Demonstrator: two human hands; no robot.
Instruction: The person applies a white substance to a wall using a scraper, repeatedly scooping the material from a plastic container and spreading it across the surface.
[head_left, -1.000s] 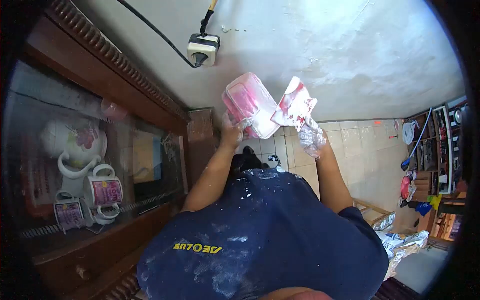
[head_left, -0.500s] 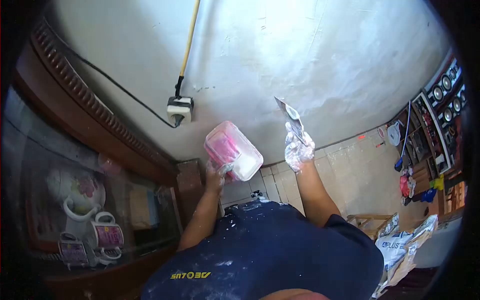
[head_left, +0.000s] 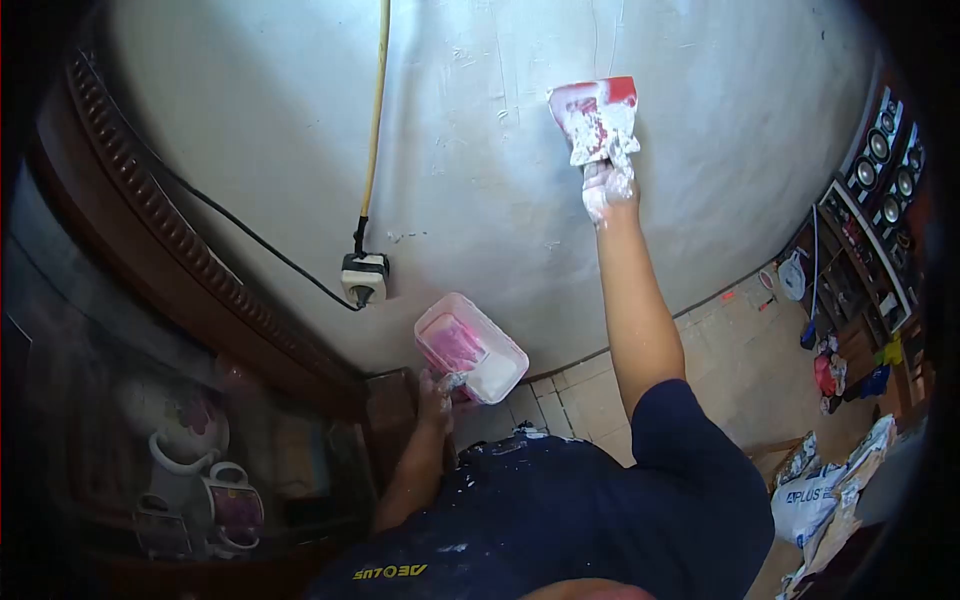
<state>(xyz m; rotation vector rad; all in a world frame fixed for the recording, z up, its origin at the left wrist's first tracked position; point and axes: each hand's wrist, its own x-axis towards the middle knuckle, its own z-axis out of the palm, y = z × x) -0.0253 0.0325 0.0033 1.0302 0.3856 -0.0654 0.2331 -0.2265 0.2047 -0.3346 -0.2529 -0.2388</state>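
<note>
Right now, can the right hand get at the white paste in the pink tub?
Likely yes, if lowered: the right hand holds a scraper up by the wall, but the left hand holds the pink tub uncovered and nothing visible blocks the white paste.

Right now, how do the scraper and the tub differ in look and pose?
Shape: the scraper has a flat blade, while the tub is a hollow, open container.
Colour: the scraper shows red under white smears; the tub is pinkish, with white material inside.
Pose: the scraper is up at the wall in the right hand; the tub is lower, in the left hand.
Shared: both carry white material.
</note>
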